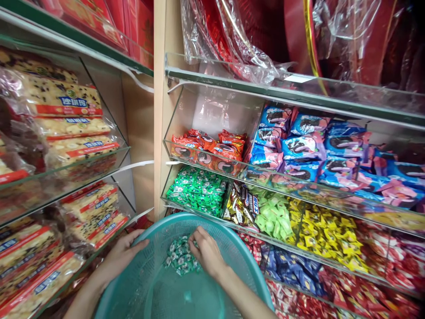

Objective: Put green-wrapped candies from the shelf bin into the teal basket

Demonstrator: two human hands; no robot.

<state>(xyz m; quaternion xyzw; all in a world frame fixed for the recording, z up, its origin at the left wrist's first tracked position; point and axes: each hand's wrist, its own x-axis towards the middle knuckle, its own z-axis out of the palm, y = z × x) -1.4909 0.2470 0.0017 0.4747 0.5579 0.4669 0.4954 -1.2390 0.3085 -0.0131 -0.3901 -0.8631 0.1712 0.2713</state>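
A large teal plastic basket [247, 252] is tilted against the front of the shelves. Green-wrapped candies [182, 261] lie in a small heap inside it. My left hand [128, 250] holds the basket's left rim, thumb over the edge. Inside the basket, my right hand [206, 250] reaches to the candies with its fingers curled down at the heap's right edge; what its fingertips hold is too small to make out. Just beyond the rim, a clear bin is filled with similar green candies [197, 190].
Packaged pastries [76, 99] fill the shelves at left. Orange packets [212, 148] and blue packets [303, 146] sit above the green bin. Yellow candies [327, 232] and pale green ones [274, 212] lie to the right. A glass shelf edge [265, 177] and a wooden post [160, 115] stand close by.
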